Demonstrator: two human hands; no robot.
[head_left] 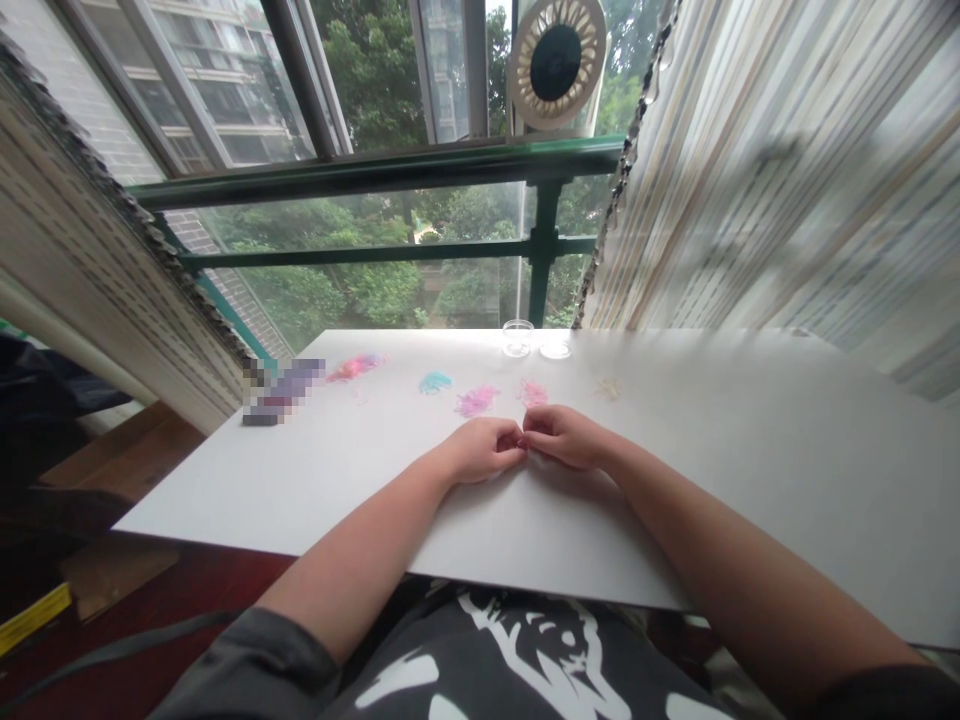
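My left hand [486,448] and my right hand [564,436] meet fingertip to fingertip above the white table [345,490]. Both are closed in a pinch, and whatever lies between the fingertips is too small to make out. Just beyond them are a pink-purple pile [477,401] of small thin pieces and a pink pile [532,392]. A light blue pile [435,382] lies further left, and a pale yellow one [609,387] sits to the right.
At the table's far edge stand a clear round container [517,340] and a clear flat disc [555,350]. A multicoloured pile [356,367] and a blurred-out purple object [285,392] lie at the left. Behind are a green railing [375,172], a round fan [556,62] and curtains.
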